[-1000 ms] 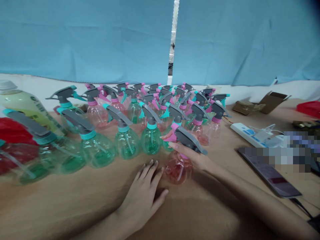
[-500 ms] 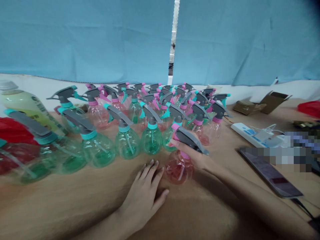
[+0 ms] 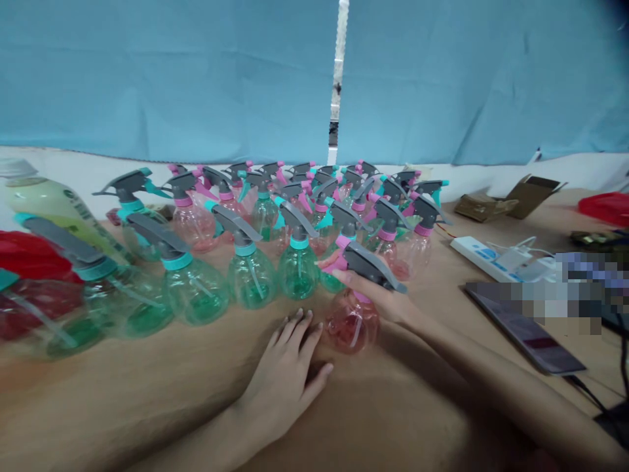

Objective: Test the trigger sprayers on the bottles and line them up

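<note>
My right hand (image 3: 381,294) is closed around the neck and trigger of a pink spray bottle (image 3: 350,324) with a grey head. The bottle stands upright at the front of the table, its nozzle pointing left. My left hand (image 3: 289,364) lies flat on the table just left of it, fingers spread, holding nothing. Beyond my hands stand a green spray bottle (image 3: 299,275) with a turquoise collar and another green spray bottle (image 3: 252,280). A further green spray bottle behind the held one is partly hidden by my right hand.
Many pink and green spray bottles fill the table's back and left. A yellowish bottle (image 3: 59,210) and red plastic (image 3: 37,257) are at far left. On the right lie a phone (image 3: 525,328), a white power strip (image 3: 479,255) and an open cardboard box (image 3: 533,195).
The view has shifted slightly. My right hand keeps its hold on the pink spray bottle, its fingers a little further out past the trigger. My left hand stays flat on the table.
</note>
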A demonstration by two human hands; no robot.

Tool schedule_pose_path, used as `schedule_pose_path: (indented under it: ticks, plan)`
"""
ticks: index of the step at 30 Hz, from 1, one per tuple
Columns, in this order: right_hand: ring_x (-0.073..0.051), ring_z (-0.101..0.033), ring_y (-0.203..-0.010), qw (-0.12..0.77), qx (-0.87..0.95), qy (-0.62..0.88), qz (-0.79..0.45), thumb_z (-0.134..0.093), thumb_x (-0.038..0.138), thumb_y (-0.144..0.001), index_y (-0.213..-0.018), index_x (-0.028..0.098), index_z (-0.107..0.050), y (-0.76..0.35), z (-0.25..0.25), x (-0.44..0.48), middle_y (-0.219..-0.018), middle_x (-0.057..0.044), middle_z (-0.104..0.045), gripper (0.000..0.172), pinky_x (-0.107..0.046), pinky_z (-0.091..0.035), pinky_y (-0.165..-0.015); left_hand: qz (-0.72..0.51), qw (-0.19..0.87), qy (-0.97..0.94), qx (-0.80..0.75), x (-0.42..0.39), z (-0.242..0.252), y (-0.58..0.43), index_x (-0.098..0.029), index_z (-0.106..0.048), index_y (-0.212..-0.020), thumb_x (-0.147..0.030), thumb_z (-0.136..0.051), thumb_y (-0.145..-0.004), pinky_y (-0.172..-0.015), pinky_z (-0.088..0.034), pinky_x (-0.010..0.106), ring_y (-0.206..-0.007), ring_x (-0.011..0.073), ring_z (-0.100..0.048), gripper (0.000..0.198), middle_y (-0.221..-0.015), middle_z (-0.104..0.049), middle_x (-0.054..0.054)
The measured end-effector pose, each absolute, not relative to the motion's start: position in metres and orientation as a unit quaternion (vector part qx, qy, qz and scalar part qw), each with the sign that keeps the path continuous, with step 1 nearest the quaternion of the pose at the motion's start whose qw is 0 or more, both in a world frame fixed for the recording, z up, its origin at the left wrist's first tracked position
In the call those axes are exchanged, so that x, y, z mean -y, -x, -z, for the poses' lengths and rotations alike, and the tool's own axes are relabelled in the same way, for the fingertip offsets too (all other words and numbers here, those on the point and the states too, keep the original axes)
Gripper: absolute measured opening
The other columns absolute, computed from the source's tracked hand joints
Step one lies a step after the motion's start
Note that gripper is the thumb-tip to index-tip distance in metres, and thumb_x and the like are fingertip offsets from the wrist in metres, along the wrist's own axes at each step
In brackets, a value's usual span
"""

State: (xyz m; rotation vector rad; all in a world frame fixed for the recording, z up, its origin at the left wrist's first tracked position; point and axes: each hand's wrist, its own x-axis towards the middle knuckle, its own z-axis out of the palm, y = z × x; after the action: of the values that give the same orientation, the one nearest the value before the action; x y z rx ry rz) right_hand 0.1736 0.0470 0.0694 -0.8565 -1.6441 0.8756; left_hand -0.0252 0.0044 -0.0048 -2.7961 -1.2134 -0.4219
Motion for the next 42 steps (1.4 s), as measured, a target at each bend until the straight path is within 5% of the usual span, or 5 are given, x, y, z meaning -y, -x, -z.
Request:
schedule_pose_path:
  ticks: [9,13,20,28,42]
  plan:
    - [-0.021,-0.061,-0.083,0.504,0.692,0.449,-0.256,-0.073,0.041,-0.07,-0.116,0.03,-0.06,-0.185,-0.056,-0.037,-0.091,-0.001,-0.067,0.049,-0.038,-0.05,-0.077,0.145,0.044,0.908,0.391,-0.004,0.003,0.024,-0.009,-0.049,-0.128,-0.041,-0.047,-0.092,-0.097,-0.039,0.051,-0.125,0.0336,-0.042,0.047,-0.134,-0.049,0.018]
    - [-0.022,-0.06,-0.088,0.49,0.725,0.429,-0.225,-0.071,0.04,-0.073,-0.105,0.024,-0.063,-0.193,-0.056,-0.024,-0.093,-0.003,-0.067,0.037,-0.041,-0.047,-0.084,0.146,0.045,0.909,0.389,-0.005,0.004,0.024,-0.009,-0.049,-0.128,-0.04,-0.047,-0.093,-0.097,-0.039,0.05,-0.124,0.0331,-0.043,0.047,-0.133,-0.05,0.018]
    - [-0.021,-0.061,-0.081,0.444,0.739,0.473,-0.183,-0.067,0.038,-0.077,-0.088,0.019,-0.064,-0.217,-0.069,0.005,-0.086,-0.002,-0.067,0.022,-0.035,-0.047,-0.074,0.161,0.052,0.908,0.383,-0.009,0.005,0.026,-0.011,-0.05,-0.127,-0.041,-0.043,-0.094,-0.098,-0.038,0.049,-0.124,0.0314,-0.044,0.045,-0.134,-0.049,0.017]
    - [-0.02,-0.058,-0.067,0.432,0.674,0.587,-0.118,-0.061,0.047,-0.08,-0.078,0.017,-0.063,-0.307,-0.047,0.019,-0.071,-0.004,-0.063,0.031,-0.031,-0.044,-0.06,0.167,0.063,0.906,0.383,-0.012,0.005,0.027,-0.013,-0.051,-0.127,-0.046,-0.041,-0.094,-0.098,-0.039,0.048,-0.124,0.0297,-0.045,0.047,-0.134,-0.05,0.014]
    - [-0.023,-0.058,-0.073,0.518,0.573,0.635,-0.01,-0.057,0.045,-0.079,-0.088,0.014,-0.06,-0.381,-0.029,-0.042,-0.082,-0.01,-0.065,0.033,-0.034,-0.043,-0.068,0.165,0.072,0.903,0.391,-0.018,0.008,0.034,-0.02,-0.046,-0.133,-0.05,-0.045,-0.092,-0.098,-0.041,0.047,-0.123,0.0292,-0.047,0.051,-0.137,-0.049,0.01]
